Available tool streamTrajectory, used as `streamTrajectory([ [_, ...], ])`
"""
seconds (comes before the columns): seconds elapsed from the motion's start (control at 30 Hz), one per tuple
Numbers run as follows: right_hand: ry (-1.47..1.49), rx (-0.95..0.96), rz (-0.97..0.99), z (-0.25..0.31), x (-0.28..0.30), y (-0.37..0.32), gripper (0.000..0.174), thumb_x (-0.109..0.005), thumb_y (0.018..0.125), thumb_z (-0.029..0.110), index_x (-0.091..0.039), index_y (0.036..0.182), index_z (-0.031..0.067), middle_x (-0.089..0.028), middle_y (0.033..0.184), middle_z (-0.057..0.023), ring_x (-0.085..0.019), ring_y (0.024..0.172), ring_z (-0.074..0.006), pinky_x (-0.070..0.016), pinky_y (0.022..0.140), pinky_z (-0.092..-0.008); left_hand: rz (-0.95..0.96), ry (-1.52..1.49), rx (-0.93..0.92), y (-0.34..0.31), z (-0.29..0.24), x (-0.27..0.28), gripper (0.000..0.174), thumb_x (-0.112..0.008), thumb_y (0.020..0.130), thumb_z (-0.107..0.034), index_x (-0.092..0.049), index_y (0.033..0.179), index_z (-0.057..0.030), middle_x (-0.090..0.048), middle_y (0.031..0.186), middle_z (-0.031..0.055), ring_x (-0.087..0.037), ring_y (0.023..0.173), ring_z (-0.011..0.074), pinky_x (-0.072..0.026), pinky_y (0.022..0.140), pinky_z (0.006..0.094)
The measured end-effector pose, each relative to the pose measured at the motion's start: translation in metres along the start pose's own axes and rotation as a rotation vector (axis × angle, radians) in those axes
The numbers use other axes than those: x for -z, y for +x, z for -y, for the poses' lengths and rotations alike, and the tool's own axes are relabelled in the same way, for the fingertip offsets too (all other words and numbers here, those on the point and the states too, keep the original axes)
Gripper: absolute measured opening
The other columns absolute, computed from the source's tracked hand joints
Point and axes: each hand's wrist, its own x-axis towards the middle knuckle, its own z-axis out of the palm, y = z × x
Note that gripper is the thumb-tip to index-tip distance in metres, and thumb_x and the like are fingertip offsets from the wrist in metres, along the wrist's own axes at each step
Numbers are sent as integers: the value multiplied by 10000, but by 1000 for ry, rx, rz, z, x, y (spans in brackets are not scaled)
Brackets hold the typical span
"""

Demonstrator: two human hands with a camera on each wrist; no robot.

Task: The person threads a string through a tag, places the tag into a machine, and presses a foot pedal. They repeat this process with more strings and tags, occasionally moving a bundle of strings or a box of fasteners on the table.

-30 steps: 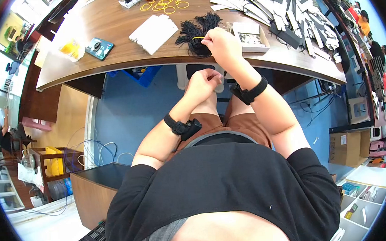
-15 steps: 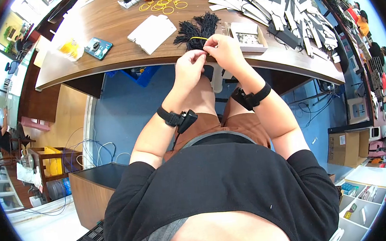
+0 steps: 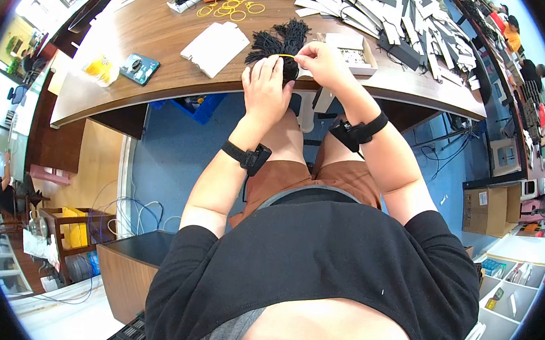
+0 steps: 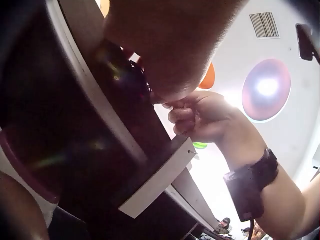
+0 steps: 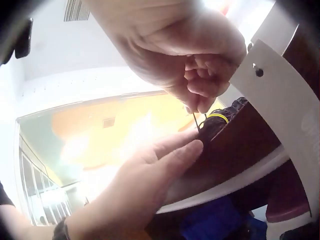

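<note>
A bundle of black cords point(image 3: 293, 31), bound by a yellow band point(image 5: 219, 117), lies at the table's near edge. My left hand point(image 3: 266, 91) rests over its near end, fingers extended and thumb on the near side. Just right of it, my right hand point(image 3: 325, 65) pinches a thin black cord point(image 5: 196, 121) between thumb and fingertips; the right wrist view shows it running down to the bundle. A white tag with a hole point(image 4: 157, 181) hangs below the right hand. Where the left fingertips meet the cords is partly hidden.
White and black tags point(image 3: 395, 22) are heaped at the right, beside an open white box point(image 3: 371, 61). Left of the bundle lie a white flat piece point(image 3: 215, 49), a phone point(image 3: 139, 68) and a yellow-white packet point(image 3: 100, 71). Yellow bands point(image 3: 231, 10) lie farther back.
My left hand has come up from below the table edge, met the right fingertips, then spread over the bundle. My right hand has shifted slightly right, still pinching.
</note>
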Motion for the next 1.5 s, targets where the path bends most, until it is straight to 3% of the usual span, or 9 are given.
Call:
streamTrajectory([
  [0.2,518,-280,131,8,15,-8,162,-626,835,168,-626,831,7,-605,692,-29,-532,623,-98,-454,598,-260,-8,-75,53,3,0,1,480,-633,773,-235,-519,1190,-25,-466,1250,127,-410,1174,286,-274,998,449],
  [0.37,178,63,-89,37,32,-49,120,-639,815,133,-616,854,22,-588,698,-49,-552,641,-132,-448,591,-270,-311,-302,-82,5,-7,25,378,-618,791,-189,-553,1113,-1,-584,1078,156,-520,1008,319,-386,896,422],
  [0.43,37,207,-116,41,34,-70,98,-648,795,120,-619,846,41,-585,713,-66,-573,650,-171,-454,592,-285,361,-999,404,-3,-18,38,321,-477,933,-278,-580,1065,-4,-656,907,90,-615,779,198,-478,736,306],
  [0.5,-98,358,-109,41,32,-87,84,-657,774,111,-622,833,61,-587,739,-82,-592,662,-219,-463,593,-303,612,-1649,988,5,-34,45,343,-454,948,-325,-592,1016,-19,-650,878,74,-631,800,178,-498,709,286],
  [0.73,-153,313,26,31,12,-140,78,-669,753,147,-606,771,103,-579,740,-68,-602,689,-256,-486,593,-345,384,-2090,1298,9,-28,8,272,-396,957,-196,-529,1068,14,-620,985,120,-612,790,197,-522,684,296],
  [0.87,-43,186,83,21,12,-149,105,-668,771,169,-618,799,82,-587,740,-81,-594,655,-240,-475,590,-336,396,-2022,1350,14,-45,18,204,-422,954,-200,-544,972,-38,-449,656,-17,-325,506,72,-302,460,206],
  [0.97,163,-111,21,26,29,-146,174,-663,809,196,-641,873,36,-606,726,-77,-572,617,-170,-453,578,-304,586,-2032,892,2,-40,20,207,-432,960,-195,-538,937,-19,-431,619,-20,-329,481,59,-283,429,186],
  [1.13,848,-381,142,17,55,-121,304,-552,910,267,-648,1044,12,-571,744,27,-483,714,-43,-377,638,-188,779,-1638,692,3,-69,43,256,-419,972,-235,-565,881,-46,-363,547,-54,-278,483,37,-211,431,189],
  [1.5,867,-293,152,16,57,-115,206,-604,875,164,-675,972,-4,-622,762,1,-488,659,-40,-397,607,-175,870,-1682,780,0,-80,40,270,-433,971,-243,-583,939,-20,-423,563,-30,-284,456,32,-225,427,181],
])
